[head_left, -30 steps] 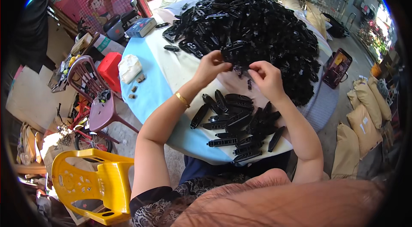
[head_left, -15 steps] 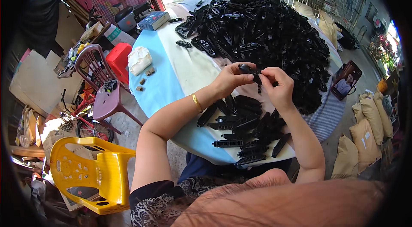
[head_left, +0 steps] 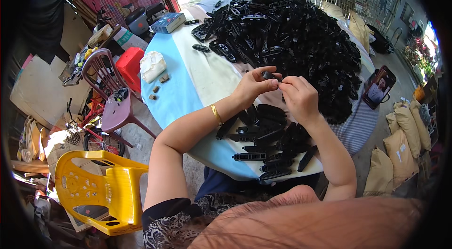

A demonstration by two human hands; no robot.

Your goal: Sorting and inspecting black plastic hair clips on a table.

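Observation:
My left hand and my right hand meet above the round table, both pinching one small black plastic part between their fingertips. A gold bangle sits on my left wrist. Behind the hands rises a large heap of black plastic parts. Below the hands, near the table's front edge, lies a smaller pile of long black parts.
A yellow plastic chair stands at lower left, a maroon chair beside the table. A white crumpled bag and a blue box lie on the table's left. A phone rests at right, tan sacks beyond.
Both hands lifted from the edge of the big heap and came together with a single black part held between them. The view shifted slightly.

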